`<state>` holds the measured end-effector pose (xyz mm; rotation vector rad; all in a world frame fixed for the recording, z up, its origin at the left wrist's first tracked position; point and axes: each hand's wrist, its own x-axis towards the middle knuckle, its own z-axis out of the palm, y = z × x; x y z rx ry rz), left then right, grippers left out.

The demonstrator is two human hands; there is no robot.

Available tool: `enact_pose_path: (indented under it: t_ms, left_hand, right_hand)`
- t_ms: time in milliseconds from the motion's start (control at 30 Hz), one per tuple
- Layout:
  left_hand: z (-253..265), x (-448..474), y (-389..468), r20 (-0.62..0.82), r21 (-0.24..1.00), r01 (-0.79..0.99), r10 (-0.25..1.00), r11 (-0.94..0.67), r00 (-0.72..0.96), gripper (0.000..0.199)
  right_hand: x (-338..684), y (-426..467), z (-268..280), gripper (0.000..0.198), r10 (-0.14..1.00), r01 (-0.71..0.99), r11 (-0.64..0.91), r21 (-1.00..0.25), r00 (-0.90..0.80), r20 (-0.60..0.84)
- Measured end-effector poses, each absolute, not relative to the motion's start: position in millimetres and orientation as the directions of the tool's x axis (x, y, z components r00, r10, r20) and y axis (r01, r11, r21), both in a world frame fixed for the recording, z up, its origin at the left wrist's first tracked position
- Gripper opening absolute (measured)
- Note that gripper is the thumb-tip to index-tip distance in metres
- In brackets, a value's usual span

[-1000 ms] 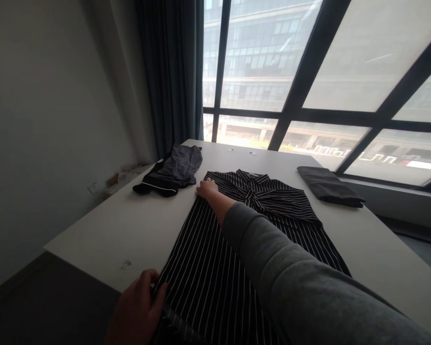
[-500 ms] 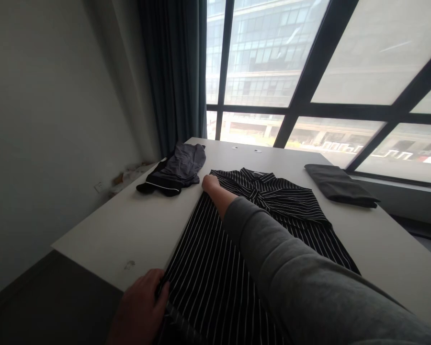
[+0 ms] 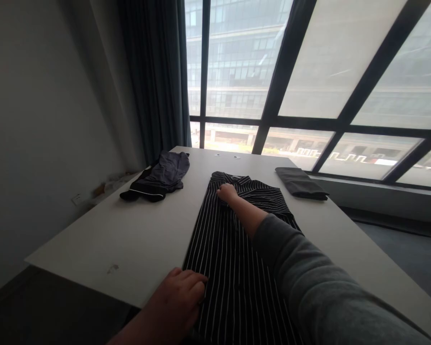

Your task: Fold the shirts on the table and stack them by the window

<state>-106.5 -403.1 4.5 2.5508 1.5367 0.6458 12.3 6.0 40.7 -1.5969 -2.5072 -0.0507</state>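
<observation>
Black white-striped garment [image 3: 233,258] lies lengthwise on white table [image 3: 136,239], now narrower than second ago: left edge folded inward. Right hand [image 3: 227,191] pressed flat near collar end, fingers together, moved in from left edge. Left hand [image 3: 177,299] at near hem, fingers curled onto cloth. Fold looks just laid, being smoothed. Dark clothes pile [image 3: 158,175] far left; folded dark piece [image 3: 300,183] far right.
</observation>
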Motion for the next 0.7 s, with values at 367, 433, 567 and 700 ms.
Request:
enact_pose_path:
  t_ms: [367, 433, 567, 700]
  left_hand:
    - [-13, -106, -407, -0.019, 0.242, 0.926, 0.953, -0.288, 0.302, 0.027]
    - [-16, -109, -409, -0.042, 0.227, 0.938, 0.959, -0.263, 0.279, 0.026]
    - [-26, -113, -411, -0.066, 0.168, 0.937, 0.945, -0.306, 0.321, 0.027]
    - [-37, -118, -411, -0.015, 0.168, 0.914, 0.926, -0.37, 0.378, 0.028]
  right_hand:
    - [39, -12, 12, 0.053, 0.899, 0.898, 0.429, -0.096, -0.415, 0.137]
    - [37, -17, 14, 0.054, 0.902, 0.901, 0.421, -0.107, -0.403, 0.155]
    - [28, -32, 15, 0.058, 0.881, 0.885, 0.454, -0.107, -0.427, 0.203]
    - [13, -50, 2, 0.07, 0.827, 0.823, 0.56, -0.097, -0.547, 0.131]
